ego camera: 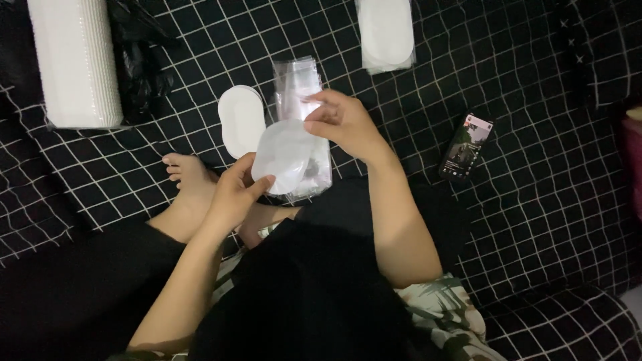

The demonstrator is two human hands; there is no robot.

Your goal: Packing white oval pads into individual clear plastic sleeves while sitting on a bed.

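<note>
A person's left hand (234, 190) pinches a white oval pad (284, 154) by its lower edge. Their right hand (344, 124) grips the clear plastic sleeve (314, 170) around it, above a black checked cloth (535, 200).

Dim indoor scene seen from above, black bedding (535, 220) with a thin white grid pattern covering everything, rumpled folds at the right, soft overhead light

I see a white oval pad (284, 155), flat and tilted, half inside a clear plastic sleeve (313, 170). Pad's lower left edge sits in my left hand (235, 192); my right hand (344, 122) pinches the sleeve's top edge.
</note>
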